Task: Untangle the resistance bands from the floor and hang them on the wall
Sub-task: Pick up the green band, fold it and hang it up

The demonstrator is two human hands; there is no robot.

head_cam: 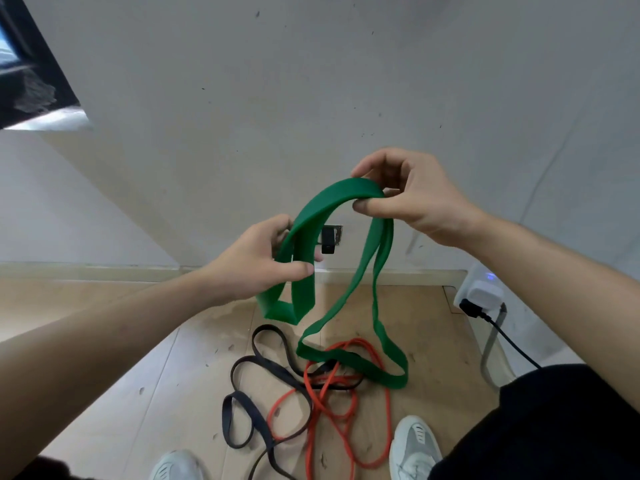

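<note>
Single head-worn wide-angle view: my camera looks forward and down, with the white wall [311, 81] at 12 o'clock and the wooden floor [173, 393] running toward 6 o'clock. It sits close over the left hand [256, 261] and right hand [412, 195], which grip the green band [332, 197] mid-frame. A right shoe [414, 445] marks the bottom edge.

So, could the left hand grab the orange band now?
Probably not yet: the left hand grips the green band, and the orange band lies on the floor below, tangled with the black band.
</note>
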